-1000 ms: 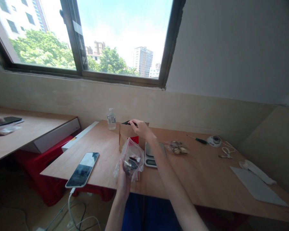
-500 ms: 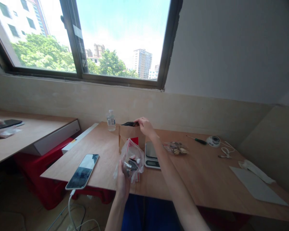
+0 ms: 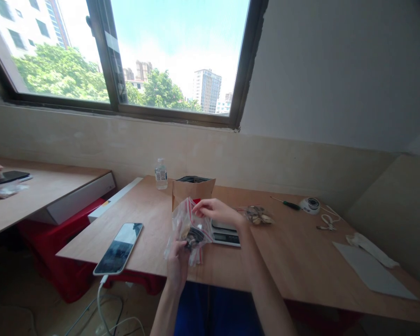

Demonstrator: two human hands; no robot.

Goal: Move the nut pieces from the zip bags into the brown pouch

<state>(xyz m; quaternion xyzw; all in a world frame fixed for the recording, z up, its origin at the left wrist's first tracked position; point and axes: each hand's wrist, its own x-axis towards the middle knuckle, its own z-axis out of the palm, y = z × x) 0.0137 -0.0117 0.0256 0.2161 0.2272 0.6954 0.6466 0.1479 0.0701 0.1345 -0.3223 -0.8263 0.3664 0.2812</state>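
The left hand [image 3: 178, 261] holds a clear bag [image 3: 190, 228] tight; the right hand [image 3: 215, 212] pinches its top, maybe opening it.

You're in a bare, makeshift workroom high in a city block: plywood tables [image 3: 301, 261] under a wide window [image 3: 175, 56] onto towers [image 3: 206, 88], strewn with a scale [image 3: 224, 233], a screwdriver [image 3: 287, 203], a charging phone [image 3: 119, 247].

We saw a clear zip bag [image 3: 191, 228] with a red stripe along its seal and dark bits inside. The paper bag [image 3: 192, 190] was plain brown with a red patch. The table [image 3: 301, 252] showed pale wood grain. The phone [image 3: 119, 247] had a black screen and white edge, the screwdriver [image 3: 289, 204] a green handle, the bottle [image 3: 161, 173] a white label.
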